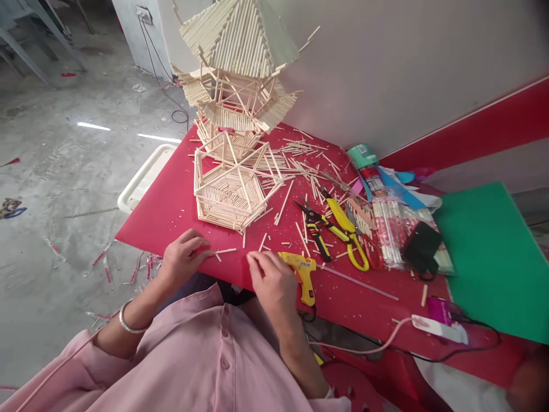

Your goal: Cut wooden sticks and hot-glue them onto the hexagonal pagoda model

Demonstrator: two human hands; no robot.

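My left hand [185, 258] is at the table's front edge, thumb and fingertips pinched together at the near end of a short wooden stick [226, 250]. A tiny stick piece [218, 257] lies by those fingertips. My right hand [273, 281] is closed with its fingertips together; what they hold, if anything, I cannot make out. Beside it lies a yellow glue gun [305, 274], partly hidden behind the hand. Just beyond my hands stands a hexagonal stick frame [229, 197] with a patterned stick floor. Behind it rises a tiered stick pagoda [240, 46] with sloping roofs.
Loose sticks [300, 147] scatter over the red table [154, 212]. To the right lie pliers [317, 232], yellow-handled scissors [355, 252], bagged sticks [388, 229], a black adapter [421, 246] and a green board [493, 257]. A power strip [440, 329] with cords is at the front right.
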